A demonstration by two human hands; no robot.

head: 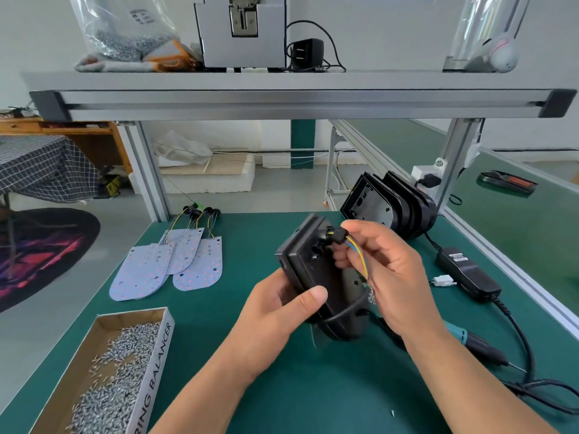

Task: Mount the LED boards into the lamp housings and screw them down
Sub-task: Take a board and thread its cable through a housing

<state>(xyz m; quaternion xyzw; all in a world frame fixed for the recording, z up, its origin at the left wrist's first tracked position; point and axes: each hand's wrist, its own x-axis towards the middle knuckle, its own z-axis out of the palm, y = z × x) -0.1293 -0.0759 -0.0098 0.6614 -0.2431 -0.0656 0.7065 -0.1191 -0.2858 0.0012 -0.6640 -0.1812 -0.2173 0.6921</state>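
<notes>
Left hand (282, 308) grips lamp housing (308, 266) from below; right hand (393, 277) pinches its coloured wires (356, 247) above.

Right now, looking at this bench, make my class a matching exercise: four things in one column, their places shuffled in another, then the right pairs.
Things: 1 LED boards; 2 screw box; 3 wired housing; 4 housing stack.
Places: A far right, by the frame post; B gripped by the left hand, its wires pinched by the right hand; C near left corner of the mat; D overlapping flat at the mat's far left.
Pairs: 1-D, 2-C, 3-B, 4-A.
</notes>
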